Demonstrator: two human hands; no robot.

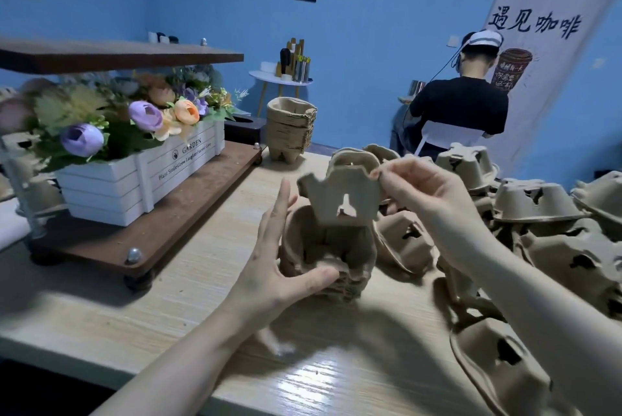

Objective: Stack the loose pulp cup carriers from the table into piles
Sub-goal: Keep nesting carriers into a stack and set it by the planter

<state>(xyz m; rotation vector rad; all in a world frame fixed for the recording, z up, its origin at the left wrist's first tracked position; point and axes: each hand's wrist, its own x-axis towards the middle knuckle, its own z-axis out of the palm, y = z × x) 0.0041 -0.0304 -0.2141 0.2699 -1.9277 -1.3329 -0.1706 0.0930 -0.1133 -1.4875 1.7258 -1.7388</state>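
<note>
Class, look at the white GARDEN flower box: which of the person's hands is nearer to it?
Left. The left hand steadies the pile beside the flower box; the right hand holds a carrier farther away.

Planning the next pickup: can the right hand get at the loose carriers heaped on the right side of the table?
Probably not yet: the right hand pinches a carrier above the pile. Once freed, the heap lies uncovered beside it.

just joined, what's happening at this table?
A person is stacking pulp cup carriers. The right hand pinches one loose carrier in the air just above a short pile on the wooden table. The left hand, fingers straight, steadies that pile's side. A taller finished pile stands at the far edge, and many unstacked carriers lie heaped on the right.
</note>
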